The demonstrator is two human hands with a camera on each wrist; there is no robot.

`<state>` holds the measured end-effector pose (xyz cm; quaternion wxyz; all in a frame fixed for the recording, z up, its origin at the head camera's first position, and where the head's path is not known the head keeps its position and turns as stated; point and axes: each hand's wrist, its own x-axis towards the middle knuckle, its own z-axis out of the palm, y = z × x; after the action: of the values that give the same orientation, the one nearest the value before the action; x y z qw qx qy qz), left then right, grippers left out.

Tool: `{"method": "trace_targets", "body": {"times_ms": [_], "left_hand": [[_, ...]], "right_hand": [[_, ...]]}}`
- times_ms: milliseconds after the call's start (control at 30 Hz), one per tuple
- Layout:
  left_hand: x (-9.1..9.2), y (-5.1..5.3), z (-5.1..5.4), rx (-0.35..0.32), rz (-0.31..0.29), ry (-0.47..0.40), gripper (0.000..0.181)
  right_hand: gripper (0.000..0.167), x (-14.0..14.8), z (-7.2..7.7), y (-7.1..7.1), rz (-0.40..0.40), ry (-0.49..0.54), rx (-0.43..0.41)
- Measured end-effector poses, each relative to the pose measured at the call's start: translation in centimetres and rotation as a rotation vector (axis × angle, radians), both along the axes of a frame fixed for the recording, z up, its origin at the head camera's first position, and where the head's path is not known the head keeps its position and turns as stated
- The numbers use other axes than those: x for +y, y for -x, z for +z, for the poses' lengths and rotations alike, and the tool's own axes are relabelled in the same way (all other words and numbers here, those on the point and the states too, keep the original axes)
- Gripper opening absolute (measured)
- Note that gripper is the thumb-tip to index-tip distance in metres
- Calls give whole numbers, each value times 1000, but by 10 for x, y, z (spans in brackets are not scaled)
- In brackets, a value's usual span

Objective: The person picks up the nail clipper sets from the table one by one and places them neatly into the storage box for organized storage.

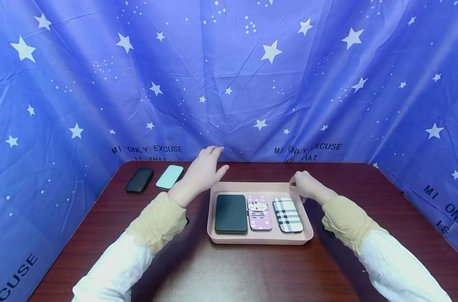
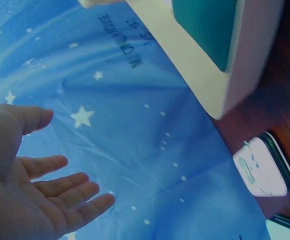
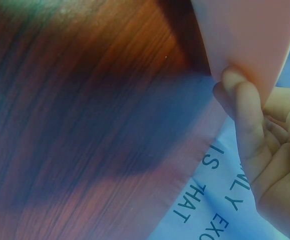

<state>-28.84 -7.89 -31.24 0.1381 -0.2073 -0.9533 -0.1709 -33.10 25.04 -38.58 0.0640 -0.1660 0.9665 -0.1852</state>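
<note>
A pale pink tray (image 1: 260,241) sits on the table, tilted in neither direction that I can see. Inside lie a dark green flat case (image 1: 231,213), a pink case with a cartoon animal (image 1: 259,213) and a plaid case (image 1: 287,215). My right hand (image 1: 307,186) is at the tray's far right corner; the right wrist view shows its fingers and thumb pinching the tray wall (image 3: 250,35). My left hand (image 1: 202,170) hovers near the far left corner, fingers extended and holding nothing. In the left wrist view its palm and spread fingers (image 2: 74,195) show apart from the tray.
Left of the tray lie a black case (image 1: 139,180) and a mint case (image 1: 170,176). A whitish case with a dark edge (image 2: 265,165) shows in the left wrist view. A blue star-print curtain (image 1: 229,84) hangs around the dark red wooden table (image 1: 244,272).
</note>
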Motion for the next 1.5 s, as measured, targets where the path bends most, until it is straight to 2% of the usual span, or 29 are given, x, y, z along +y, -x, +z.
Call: {"method": "trace_targets", "body": {"times_ms": [333,567,733,1033,1233,1500], "left_hand": [[-20,18,-15,-33,35,-9,69],[-27,31,-33,-137,89,9,75],[-31,40,-49,-177,111,56,79],[-39,57,-67,-283,142,67,77],[-42,62,-72,-323,169,75,72],[-44,67,-82,-342,228,115,71]], "right_hand": [[21,0,1,-1,0,5,2],[21,0,1,-1,5,5,3],[21,0,0,-1,7,6,0],[21,0,0,0,-15,-4,-10],[21,0,1,-2,-11,-2,-9],[21,0,2,-2,-3,-11,-11]]}}
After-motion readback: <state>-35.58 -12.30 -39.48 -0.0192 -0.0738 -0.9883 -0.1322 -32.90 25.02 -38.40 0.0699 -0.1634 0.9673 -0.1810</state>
